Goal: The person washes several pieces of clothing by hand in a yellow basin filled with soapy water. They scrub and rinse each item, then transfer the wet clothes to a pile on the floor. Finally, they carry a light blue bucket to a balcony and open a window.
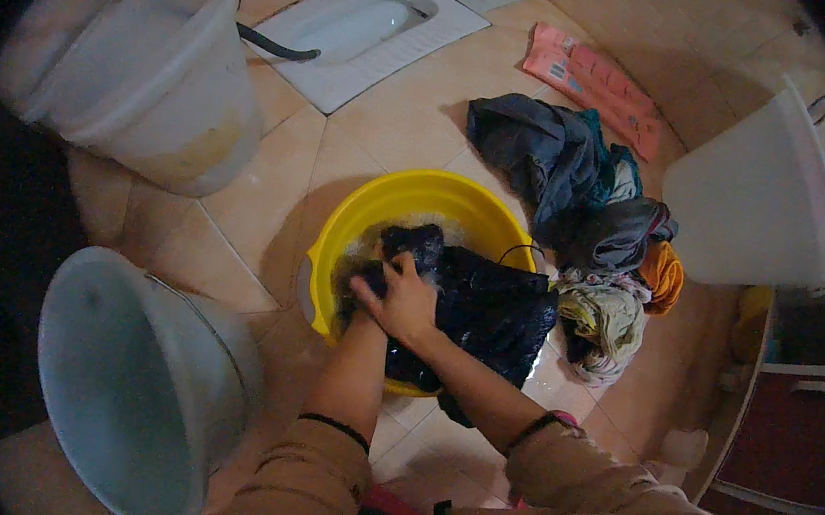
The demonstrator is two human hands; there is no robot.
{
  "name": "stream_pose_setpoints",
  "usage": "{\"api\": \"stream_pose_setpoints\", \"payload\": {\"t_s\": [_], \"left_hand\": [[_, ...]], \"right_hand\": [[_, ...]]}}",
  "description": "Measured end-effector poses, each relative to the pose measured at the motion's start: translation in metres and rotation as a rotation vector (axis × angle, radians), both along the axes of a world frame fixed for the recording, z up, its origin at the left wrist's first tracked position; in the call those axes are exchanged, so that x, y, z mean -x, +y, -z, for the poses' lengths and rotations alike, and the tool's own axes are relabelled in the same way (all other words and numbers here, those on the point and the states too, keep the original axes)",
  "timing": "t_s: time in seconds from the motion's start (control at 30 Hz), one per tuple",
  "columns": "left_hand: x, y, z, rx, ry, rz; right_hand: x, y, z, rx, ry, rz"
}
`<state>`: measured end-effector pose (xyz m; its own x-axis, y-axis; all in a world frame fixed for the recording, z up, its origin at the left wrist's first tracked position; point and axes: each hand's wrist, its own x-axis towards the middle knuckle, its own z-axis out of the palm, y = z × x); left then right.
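A yellow plastic basin [345,216] stands on the tiled floor before me, with foamy water [360,252] inside. A wet black garment [483,303] lies partly in it and spills over its right and near rim. My right hand [407,306] is on a bunched part of this cloth, fingers curled over it and slightly blurred. Beneath it, my left hand [368,321] reaches into the basin. Its fingers are mostly hidden by my right hand and the dark cloth. Both forearms cross the near rim.
Clothes [530,142] lie heaped right of the basin, with a pale patterned cloth [605,323] nearest. A whitish bucket [143,380] lies tilted at left. Behind it stands a larger tub [193,121], near a hose [276,46] reaching the squat toilet [438,11]. Another white container [758,196] is at right.
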<state>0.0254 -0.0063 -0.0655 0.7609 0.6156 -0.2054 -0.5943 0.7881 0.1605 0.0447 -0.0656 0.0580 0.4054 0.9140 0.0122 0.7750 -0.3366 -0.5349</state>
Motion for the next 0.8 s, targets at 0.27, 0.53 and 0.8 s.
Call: {"api": "stream_pose_setpoints", "payload": {"t_s": [0.27,0.53,0.8], "left_hand": [[-0.003,0.007,-0.007,-0.088,1.165,0.022],[0.026,0.016,-0.002,-0.897,1.185,0.154],[0.001,0.018,0.054,0.093,0.093,0.05]], "right_hand": [[-0.034,0.039,0.058,-0.2,-0.04,0.221],[-0.111,0.015,0.124,-0.175,0.521,0.196],[0.004,0.008,-0.006,-0.006,0.043,0.143]]}}
